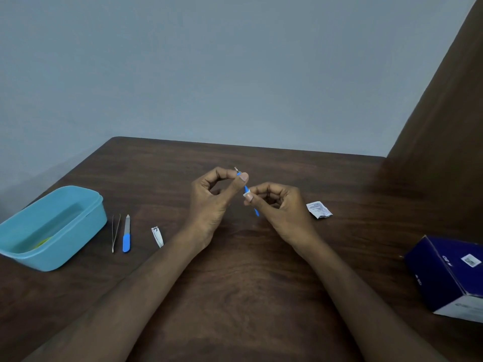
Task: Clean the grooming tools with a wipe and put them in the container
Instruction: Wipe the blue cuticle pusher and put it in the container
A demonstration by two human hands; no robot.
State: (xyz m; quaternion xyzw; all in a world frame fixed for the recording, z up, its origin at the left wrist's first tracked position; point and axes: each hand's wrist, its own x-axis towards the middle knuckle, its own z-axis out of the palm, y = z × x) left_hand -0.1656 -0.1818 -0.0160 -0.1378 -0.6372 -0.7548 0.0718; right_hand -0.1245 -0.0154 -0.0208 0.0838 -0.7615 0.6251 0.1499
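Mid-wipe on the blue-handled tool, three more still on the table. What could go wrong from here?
1. The left hand pinches the blue-handled tool right below its forked metal tip; a slip could nick a finger.
2. The right hand holds only a small wipe around the thin handle, so it may slide off or drop.
3. The tweezers, nail file and nail clipper lie beside the container; one could go in unwiped.

Four tools point(126, 233), one container point(52, 228).

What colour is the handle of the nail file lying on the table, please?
Blue, on the nail file beside the tweezers; head view.
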